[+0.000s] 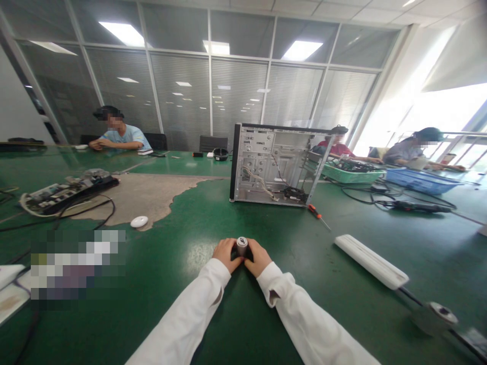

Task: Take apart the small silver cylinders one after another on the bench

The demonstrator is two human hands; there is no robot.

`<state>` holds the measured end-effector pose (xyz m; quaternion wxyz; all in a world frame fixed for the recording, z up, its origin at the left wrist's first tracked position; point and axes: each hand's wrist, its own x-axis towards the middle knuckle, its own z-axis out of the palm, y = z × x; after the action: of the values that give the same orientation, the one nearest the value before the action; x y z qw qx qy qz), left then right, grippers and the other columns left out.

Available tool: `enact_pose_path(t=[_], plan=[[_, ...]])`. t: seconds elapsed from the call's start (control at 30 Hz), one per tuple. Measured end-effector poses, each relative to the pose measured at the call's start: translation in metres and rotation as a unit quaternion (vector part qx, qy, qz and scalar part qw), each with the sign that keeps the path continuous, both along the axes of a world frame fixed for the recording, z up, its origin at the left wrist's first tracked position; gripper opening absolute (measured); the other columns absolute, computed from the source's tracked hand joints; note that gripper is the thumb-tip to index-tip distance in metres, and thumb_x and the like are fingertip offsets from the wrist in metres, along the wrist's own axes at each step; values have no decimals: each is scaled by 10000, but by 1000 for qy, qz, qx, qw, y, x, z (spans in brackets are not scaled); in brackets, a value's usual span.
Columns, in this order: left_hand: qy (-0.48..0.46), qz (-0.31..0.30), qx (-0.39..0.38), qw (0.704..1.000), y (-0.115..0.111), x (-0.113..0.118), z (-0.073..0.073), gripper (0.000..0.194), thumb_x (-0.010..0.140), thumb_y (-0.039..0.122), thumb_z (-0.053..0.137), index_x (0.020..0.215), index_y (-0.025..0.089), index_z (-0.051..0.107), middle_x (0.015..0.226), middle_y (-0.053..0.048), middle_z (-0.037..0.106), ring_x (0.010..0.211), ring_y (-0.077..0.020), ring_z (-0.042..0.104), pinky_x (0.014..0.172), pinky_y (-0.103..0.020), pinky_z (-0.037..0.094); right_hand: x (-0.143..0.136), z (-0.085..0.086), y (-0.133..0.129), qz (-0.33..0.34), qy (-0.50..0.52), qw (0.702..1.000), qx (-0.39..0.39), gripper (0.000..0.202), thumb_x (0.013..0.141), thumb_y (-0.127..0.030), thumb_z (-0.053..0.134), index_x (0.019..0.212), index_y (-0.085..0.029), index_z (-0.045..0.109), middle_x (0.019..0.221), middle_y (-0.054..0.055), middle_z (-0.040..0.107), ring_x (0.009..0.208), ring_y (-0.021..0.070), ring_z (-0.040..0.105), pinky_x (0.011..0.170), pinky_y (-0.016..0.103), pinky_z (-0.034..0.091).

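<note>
A small silver drinks can [242, 246] stands upright on the green tabletop, a dark opening showing in its top. My left hand [225, 253] wraps its left side, while my right hand [258, 257] closes around the right side. The thumbs meet low at the can's near side. Most of the can's body is hidden behind my fingers. Beyond the hands stands an open computer case [274, 167] with loose wires inside. An orange-handled screwdriver [315, 212] lies beside the case's lower right corner.
On the right lie a long white power strip [371, 261], a black cable, a green basket [353, 175] and a blue basket [422, 182]. At left are an opened electronic device [72, 190] and a white oval thing [139, 221]. Three people sit around the table's far side.
</note>
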<state>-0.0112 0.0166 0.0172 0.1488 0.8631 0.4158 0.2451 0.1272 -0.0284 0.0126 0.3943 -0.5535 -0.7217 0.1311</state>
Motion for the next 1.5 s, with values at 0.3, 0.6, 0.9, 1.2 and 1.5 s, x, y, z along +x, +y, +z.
enact_pose_path(t=[0.3, 0.6, 0.9, 1.2, 1.5], plan=[[1, 0, -2, 1000, 0, 1, 1, 347, 614, 309, 568, 925, 175, 494, 914, -57, 540, 884, -218, 468, 760, -344, 372, 0, 3, -2, 2, -6, 1000, -6, 534, 528, -55, 435, 1061, -90, 431, 1048, 124, 502, 1007, 200, 442, 908, 346, 336], [-34, -18, 5, 999, -1, 0, 4, 372, 631, 299, 562, 976, 178, 493, 955, -63, 544, 903, -220, 469, 780, -349, 371, -1, 4, -4, 8, 5, 1000, 18, 517, 538, -62, 439, 1051, -130, 445, 1025, 96, 521, 978, 194, 465, 881, 353, 363], [-91, -78, 31, 992, -5, -2, 15, 278, 639, 222, 559, 916, 221, 528, 969, -22, 552, 921, -187, 465, 806, -313, 360, -1, 13, -8, 2, 97, 993, 69, 618, 506, -20, 372, 1097, -197, 415, 996, 59, 524, 884, 154, 517, 718, 300, 464], [-96, -48, 31, 994, -2, -2, 13, 331, 602, 226, 606, 921, 187, 524, 952, -37, 567, 899, -187, 470, 799, -312, 367, 0, 21, -11, 4, 127, 981, 147, 515, 550, -40, 412, 1033, -200, 491, 950, 55, 532, 813, 142, 524, 652, 263, 468], [-44, -52, 12, 998, -5, 0, 12, 366, 625, 314, 588, 969, 204, 533, 966, -42, 567, 930, -210, 454, 793, -338, 357, -1, 22, -9, -25, 113, 980, 164, 178, 662, -163, 477, 793, -204, 589, 838, 51, 567, 798, 147, 528, 616, 252, 461]])
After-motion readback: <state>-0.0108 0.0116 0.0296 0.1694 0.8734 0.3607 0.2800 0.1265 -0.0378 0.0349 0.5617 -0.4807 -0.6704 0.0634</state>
